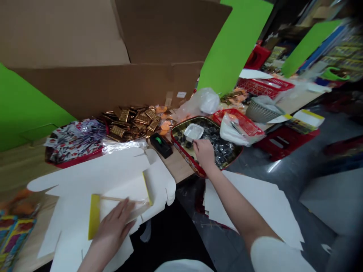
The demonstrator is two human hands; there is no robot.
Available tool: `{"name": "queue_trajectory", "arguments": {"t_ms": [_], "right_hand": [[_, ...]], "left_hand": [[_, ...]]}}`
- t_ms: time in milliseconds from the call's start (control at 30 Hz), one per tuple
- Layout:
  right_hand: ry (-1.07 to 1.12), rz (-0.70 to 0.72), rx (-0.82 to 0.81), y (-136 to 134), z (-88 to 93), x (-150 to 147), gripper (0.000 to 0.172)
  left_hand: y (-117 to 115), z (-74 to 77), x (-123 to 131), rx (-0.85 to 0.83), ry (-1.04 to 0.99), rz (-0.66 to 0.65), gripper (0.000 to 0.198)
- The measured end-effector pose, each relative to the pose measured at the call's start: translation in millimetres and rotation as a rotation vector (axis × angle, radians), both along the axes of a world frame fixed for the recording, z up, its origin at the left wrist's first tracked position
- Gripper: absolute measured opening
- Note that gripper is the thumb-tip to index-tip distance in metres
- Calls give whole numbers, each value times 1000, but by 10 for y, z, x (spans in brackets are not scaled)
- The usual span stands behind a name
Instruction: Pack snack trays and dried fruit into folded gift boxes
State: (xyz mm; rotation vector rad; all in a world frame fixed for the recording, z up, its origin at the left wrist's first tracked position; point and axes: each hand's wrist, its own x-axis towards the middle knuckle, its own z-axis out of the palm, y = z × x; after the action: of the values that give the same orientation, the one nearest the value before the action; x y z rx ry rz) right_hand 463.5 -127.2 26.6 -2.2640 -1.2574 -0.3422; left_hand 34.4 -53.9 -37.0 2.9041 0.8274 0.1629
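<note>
My left hand [117,219] lies with its fingers stretched out on a small white box with yellow end flaps [95,217]. Something clear, like plastic film, shows beside its fingertips. This box rests on large flat white cardboard blanks [93,170]. My right hand [204,151] reaches over a shallow tin [184,153] with a red outer side, its fingers pinched together. Whatever sits in that pinch is too small to make out. Inside the tin are many dark pieces in clear wrappers [224,149] and a small white plastic tray [194,131], close to my right fingertips.
Behind stand a big brown carton [107,85] and green panels [232,49]. Gold-wrapped packets [138,121], a bin of small printed sachets [78,139] and a black tape dispenser [161,145] lie nearby. A red basket [241,121] and stacked white card [255,200] are at right.
</note>
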Motion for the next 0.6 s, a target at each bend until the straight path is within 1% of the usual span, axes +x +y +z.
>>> {"name": "queue_trajectory", "arguments": {"t_ms": [67,100,167,233,300,367,400,433,467,500,533,567,600], "right_hand": [[23,-44,-106,308,12,189,21],[41,-55,-144,411,-7,257,18],[73,-53,-182,512,-73,348,15],[83,-34,-194,512,-130,420,19],[99,-13,-224,457,-126,502,18],[98,2,-218,354,-25,550,17],[74,-1,-170,277,65,529,17],[35,-6,-84,179,179,460,17],[-16,2,30,61,307,330,16],[-75,54,140,-72,441,136,16],[-120,142,232,-209,567,-117,15],[-146,312,258,-341,676,-412,13],[-167,568,204,-455,759,-721,12]], "left_hand": [[-80,95,30,2,1,22,50],[-128,162,40,-2,-1,37,53],[-214,309,41,-33,-11,66,56],[-265,435,13,-91,-43,106,52],[-278,519,-34,-165,-80,143,46],[-276,585,-59,-243,-113,174,41],[-279,628,-45,-277,-136,179,39],[-291,687,-6,-297,-174,179,37],[-313,766,59,-299,-227,178,36],[-346,863,150,-277,-292,174,38],[-389,973,260,-234,-359,163,41],[-439,1086,378,-174,-418,142,47],[-489,1191,494,-109,-452,106,56]]}}
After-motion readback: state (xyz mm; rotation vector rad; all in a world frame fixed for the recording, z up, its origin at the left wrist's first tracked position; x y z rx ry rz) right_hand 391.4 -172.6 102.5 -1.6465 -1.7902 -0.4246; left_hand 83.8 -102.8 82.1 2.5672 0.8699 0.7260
